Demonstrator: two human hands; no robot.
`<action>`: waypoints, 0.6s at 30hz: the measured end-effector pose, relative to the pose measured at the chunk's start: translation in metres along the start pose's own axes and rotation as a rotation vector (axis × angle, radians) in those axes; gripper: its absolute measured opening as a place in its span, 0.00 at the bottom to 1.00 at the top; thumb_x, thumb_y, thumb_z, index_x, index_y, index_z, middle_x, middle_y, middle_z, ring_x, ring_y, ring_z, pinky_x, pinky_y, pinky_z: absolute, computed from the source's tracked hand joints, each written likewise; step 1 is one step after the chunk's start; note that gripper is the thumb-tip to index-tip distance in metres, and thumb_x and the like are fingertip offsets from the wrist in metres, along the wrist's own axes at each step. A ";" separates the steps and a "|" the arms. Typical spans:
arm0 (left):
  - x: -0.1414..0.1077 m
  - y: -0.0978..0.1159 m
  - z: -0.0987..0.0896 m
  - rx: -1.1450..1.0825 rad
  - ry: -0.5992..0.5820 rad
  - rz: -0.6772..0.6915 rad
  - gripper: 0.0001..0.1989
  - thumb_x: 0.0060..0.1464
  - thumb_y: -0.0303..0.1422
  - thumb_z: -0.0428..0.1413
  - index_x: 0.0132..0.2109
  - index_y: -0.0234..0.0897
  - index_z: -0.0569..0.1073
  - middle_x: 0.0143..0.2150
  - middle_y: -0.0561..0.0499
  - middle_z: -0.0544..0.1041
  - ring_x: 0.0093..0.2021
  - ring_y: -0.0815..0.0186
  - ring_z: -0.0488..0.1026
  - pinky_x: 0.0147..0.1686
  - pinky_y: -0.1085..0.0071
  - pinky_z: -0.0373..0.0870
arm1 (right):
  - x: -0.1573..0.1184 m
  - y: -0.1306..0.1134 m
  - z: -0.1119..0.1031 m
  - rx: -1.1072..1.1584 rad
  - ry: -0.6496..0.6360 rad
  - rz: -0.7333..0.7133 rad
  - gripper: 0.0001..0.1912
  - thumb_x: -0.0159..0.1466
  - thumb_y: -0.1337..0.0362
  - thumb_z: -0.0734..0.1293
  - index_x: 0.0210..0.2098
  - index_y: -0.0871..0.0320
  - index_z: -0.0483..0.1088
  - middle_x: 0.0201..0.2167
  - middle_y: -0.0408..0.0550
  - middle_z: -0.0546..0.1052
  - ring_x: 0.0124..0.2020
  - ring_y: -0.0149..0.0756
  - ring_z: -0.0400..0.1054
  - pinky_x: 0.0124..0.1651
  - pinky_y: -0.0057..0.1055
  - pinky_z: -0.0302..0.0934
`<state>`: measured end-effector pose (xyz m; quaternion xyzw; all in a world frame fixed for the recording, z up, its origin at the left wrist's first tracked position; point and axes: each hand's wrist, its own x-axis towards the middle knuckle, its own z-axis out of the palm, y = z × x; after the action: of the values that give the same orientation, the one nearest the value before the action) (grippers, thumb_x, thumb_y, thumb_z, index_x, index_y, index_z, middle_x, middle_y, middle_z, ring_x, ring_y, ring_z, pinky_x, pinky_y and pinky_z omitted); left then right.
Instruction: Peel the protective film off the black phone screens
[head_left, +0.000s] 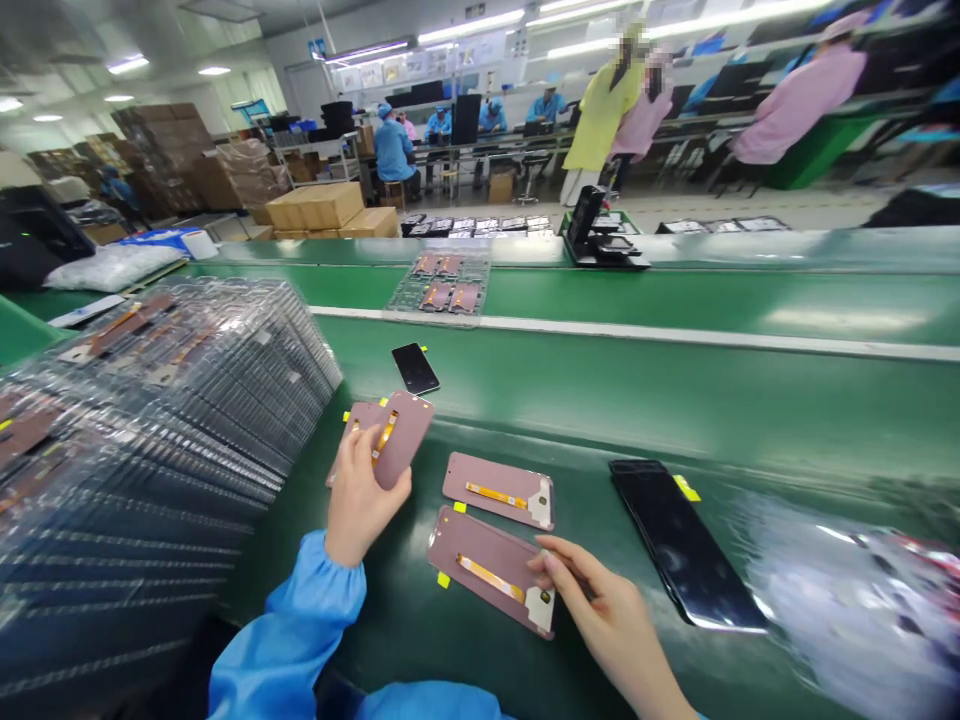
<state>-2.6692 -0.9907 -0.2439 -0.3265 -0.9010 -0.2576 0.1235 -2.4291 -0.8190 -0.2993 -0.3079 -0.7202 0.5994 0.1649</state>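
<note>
The left hand (362, 497) grips a pink-backed phone screen (405, 440) firmly by its edges, tilted up over a second screen (357, 418) on the green conveyor belt (675, 390). The right hand (607, 615) pinches narrowly just beside the nearest screen (487, 570), though what it holds, if anything, cannot be told. A black-faced screen (682, 540) lies further right.

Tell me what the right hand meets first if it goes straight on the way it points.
The right hand probably meets the pink-backed display panel first, right beside its fingertips, though depth is unclear.
</note>
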 end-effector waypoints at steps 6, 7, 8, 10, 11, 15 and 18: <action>-0.048 0.076 0.010 -0.454 -0.260 0.162 0.39 0.52 0.29 0.58 0.68 0.44 0.50 0.62 0.41 0.57 0.63 0.55 0.63 0.59 0.57 0.68 | -0.008 -0.037 0.015 0.283 -0.110 -0.071 0.24 0.66 0.47 0.63 0.53 0.57 0.69 0.45 0.55 0.81 0.42 0.42 0.77 0.46 0.37 0.72; -0.055 0.084 0.014 -0.500 -0.318 0.158 0.40 0.52 0.29 0.58 0.68 0.45 0.50 0.63 0.41 0.57 0.63 0.54 0.63 0.58 0.57 0.69 | -0.008 -0.040 0.016 0.316 -0.107 -0.080 0.23 0.67 0.47 0.63 0.53 0.57 0.69 0.44 0.54 0.80 0.41 0.41 0.77 0.46 0.36 0.72; -0.060 0.089 0.017 -0.544 -0.372 0.142 0.41 0.51 0.29 0.59 0.69 0.46 0.49 0.63 0.42 0.56 0.64 0.54 0.62 0.58 0.56 0.69 | -0.007 -0.041 0.017 0.324 -0.089 -0.080 0.22 0.67 0.48 0.63 0.50 0.58 0.70 0.42 0.53 0.81 0.39 0.39 0.76 0.43 0.34 0.71; -0.064 0.095 0.021 -0.643 -0.461 0.070 0.44 0.50 0.31 0.62 0.69 0.49 0.50 0.65 0.42 0.55 0.65 0.52 0.61 0.59 0.54 0.67 | -0.005 -0.042 0.015 0.290 -0.025 -0.065 0.20 0.68 0.48 0.62 0.44 0.59 0.72 0.33 0.49 0.79 0.33 0.37 0.74 0.38 0.30 0.70; -0.064 0.095 0.022 -0.717 -0.497 0.012 0.45 0.49 0.32 0.63 0.69 0.50 0.49 0.66 0.43 0.55 0.65 0.51 0.62 0.60 0.53 0.66 | -0.004 -0.042 0.013 0.265 0.007 -0.057 0.21 0.68 0.47 0.62 0.42 0.59 0.72 0.30 0.47 0.78 0.30 0.36 0.72 0.35 0.30 0.69; -0.052 0.092 0.019 -1.179 -0.709 -0.260 0.42 0.55 0.40 0.60 0.70 0.46 0.46 0.62 0.41 0.66 0.57 0.55 0.71 0.56 0.57 0.69 | -0.002 -0.041 0.003 0.239 0.023 -0.054 0.23 0.66 0.47 0.63 0.47 0.59 0.74 0.23 0.42 0.73 0.26 0.34 0.68 0.35 0.31 0.68; -0.045 0.090 0.013 -1.304 -0.958 -0.371 0.31 0.56 0.42 0.60 0.63 0.38 0.63 0.53 0.41 0.75 0.49 0.59 0.75 0.48 0.65 0.74 | -0.002 -0.041 -0.001 0.264 -0.017 -0.054 0.23 0.67 0.48 0.62 0.50 0.59 0.73 0.22 0.42 0.73 0.24 0.32 0.66 0.34 0.31 0.68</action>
<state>-2.5770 -0.9480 -0.2376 -0.2532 -0.5651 -0.5776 -0.5320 -2.4370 -0.8231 -0.2588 -0.2590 -0.6446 0.6868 0.2139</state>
